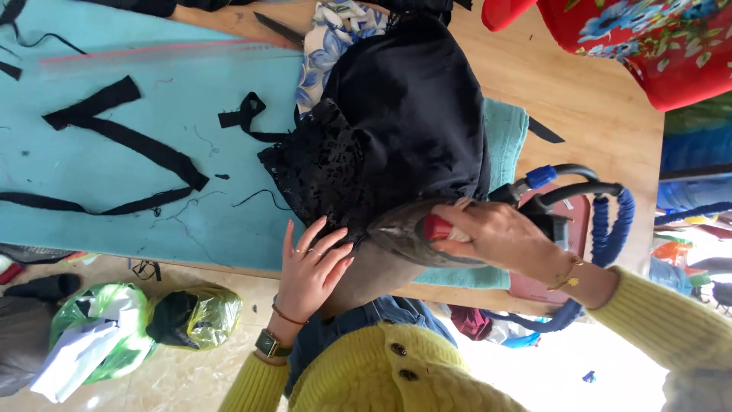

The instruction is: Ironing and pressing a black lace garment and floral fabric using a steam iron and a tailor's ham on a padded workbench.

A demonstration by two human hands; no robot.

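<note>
Black garment point(412, 114) lies bunched at the centre of my view, on the teal ironing cover point(114, 160) that pads the wooden table point(595, 99); its top edge runs out of frame at 12 o'clock.

Working from 9 o'clock: black fabric strips point(122, 137) lie flat on the cover, well apart from the hands, and several run off the left edge. A small black knotted scrap point(245, 114) sits between them and the garment. At 7 o'clock, on the floor, are green plastic bags point(191, 313) with dark and white contents that I cannot identify.

Left hand point(309, 267) rests flat, fingers spread and closed on nothing, on the lace portion point(320, 168) at the garment's near edge. A watch and bracelet sit at that wrist.

A blue-and-white floral cloth point(328, 46) shows at 12 o'clock, mostly buried under the garment.

Right hand point(496, 236) is wrapped around the red handle of the iron point(404, 233), which rests on the garment's lower edge at roughly 5 o'clock from its centre. The hand covers most of the handle. A hose with blue coiled sleeve point(618, 229) loops behind at 3 o'clock, its far end lost below the table edge.

Red floral fabric point(648, 38) fills the 1 o'clock corner, cropped.
</note>
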